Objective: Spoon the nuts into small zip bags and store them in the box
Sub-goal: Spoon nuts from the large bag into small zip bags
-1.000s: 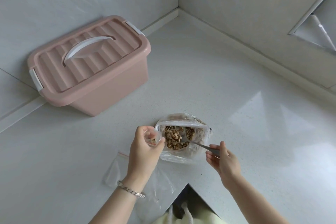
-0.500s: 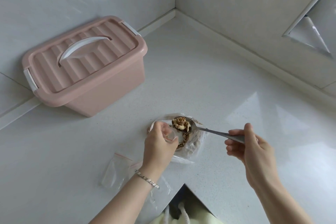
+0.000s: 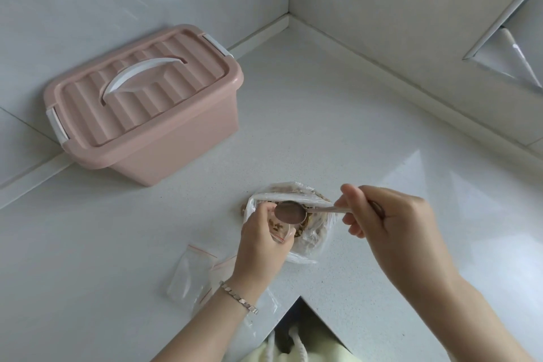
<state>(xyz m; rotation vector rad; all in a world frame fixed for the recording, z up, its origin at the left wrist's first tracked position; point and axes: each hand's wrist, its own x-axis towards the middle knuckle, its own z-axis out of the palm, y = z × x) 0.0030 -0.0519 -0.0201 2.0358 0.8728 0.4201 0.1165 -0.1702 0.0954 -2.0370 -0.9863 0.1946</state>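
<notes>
**Spoon tipped over the small bag's mouth**

The left hand holds a small zip bag upright, with its fingers curled round the film and pinching the mouth open. A few nuts show through the plastic. The right hand clamps the spoon by its handle between the thumb and curled fingers. The spoon's bowl is turned face down just above the bag's mouth, so the load is judged to be going in.

Both are held over the large bag of nuts. That bag lies open near the front edge of the counter, beside the cut-out corner. Spare zip bags lie flat near the same edge, left of the wrist. The pink box stands lidded at the back left edge, against the wall and well apart from the hands.

Handling, as a judgement:
- **Small bag:** it is light, limp and slick, will not stand alone, and is best pinched at both sides of the zip strip.
- **Nuts:** they are loose and brittle, and strays should drop into the large bag below.
- **Box:** it is stiff and is best taken by its white handle.
</notes>
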